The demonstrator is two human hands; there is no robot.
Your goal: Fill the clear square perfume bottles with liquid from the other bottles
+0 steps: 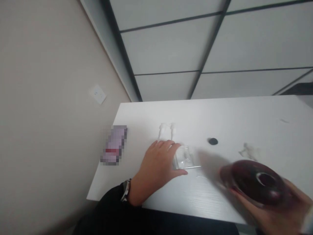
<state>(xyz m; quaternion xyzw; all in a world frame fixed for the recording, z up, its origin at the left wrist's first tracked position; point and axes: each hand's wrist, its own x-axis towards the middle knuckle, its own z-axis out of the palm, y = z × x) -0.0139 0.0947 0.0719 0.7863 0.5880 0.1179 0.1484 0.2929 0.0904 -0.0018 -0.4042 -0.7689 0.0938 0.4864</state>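
My left hand (158, 160) lies low over the table, thumb and fingers around the left end of a small clear plastic container (187, 156). Part of the container is hidden under the palm. Just beyond those fingertips are two slim whitish pieces (165, 130), too blurred to name. On the right, my right hand (281, 209) grips a dark red, glossy bottle (256, 184), tilted with one rounded end toward me and raised above the table. Motion smears this hand. Between the hands, farther back, a round black cap (213, 141) rests on the table.
The white table (146, 114) meets a beige wall with a socket (98, 94) on the left. A pixelated phone-like object (113, 145) lies near the left edge. A crumpled translucent scrap (249, 151) sits behind the bottle. White panelled doors (166, 49) stand behind the table.
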